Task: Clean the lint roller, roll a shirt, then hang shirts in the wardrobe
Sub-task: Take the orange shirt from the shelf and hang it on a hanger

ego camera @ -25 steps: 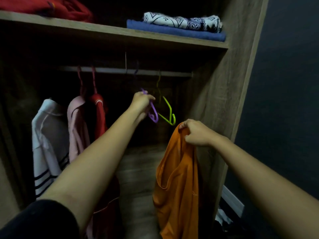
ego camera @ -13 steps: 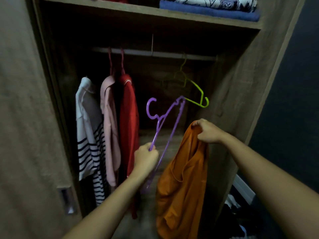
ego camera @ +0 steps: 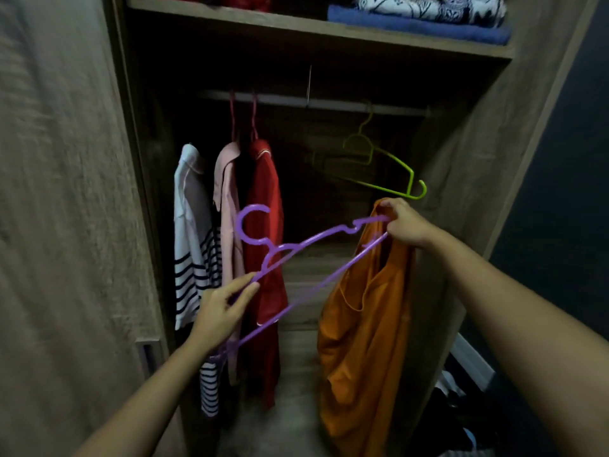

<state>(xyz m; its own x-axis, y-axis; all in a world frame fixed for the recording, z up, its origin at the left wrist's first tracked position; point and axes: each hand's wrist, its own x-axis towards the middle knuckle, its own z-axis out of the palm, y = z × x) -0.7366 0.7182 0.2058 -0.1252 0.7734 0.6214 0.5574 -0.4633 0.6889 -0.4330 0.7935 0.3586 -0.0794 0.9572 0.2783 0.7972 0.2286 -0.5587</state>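
Note:
My left hand (ego camera: 221,311) holds a purple plastic hanger (ego camera: 296,245) by its lower left arm, its hook pointing up and left. The hanger's right tip reaches the collar of an orange shirt (ego camera: 362,341), which hangs limp from my right hand (ego camera: 407,222); that hand pinches the fabric at the top. Both hands are in front of the open wardrobe. A lime green hanger (ego camera: 389,173) hangs bare on the rail (ego camera: 329,102) just above my right hand.
On the rail's left hang a white striped shirt (ego camera: 189,242), a pink shirt (ego camera: 227,206) and a red shirt (ego camera: 265,242). Folded clothes (ego camera: 421,14) lie on the upper shelf. The wardrobe door (ego camera: 66,209) stands left. Dark clothing (ego camera: 454,420) lies on the floor at right.
My left hand took the purple hanger off the rail, brought it down and swung its right tip across to the orange shirt's collar. The view dropped and pulled back.

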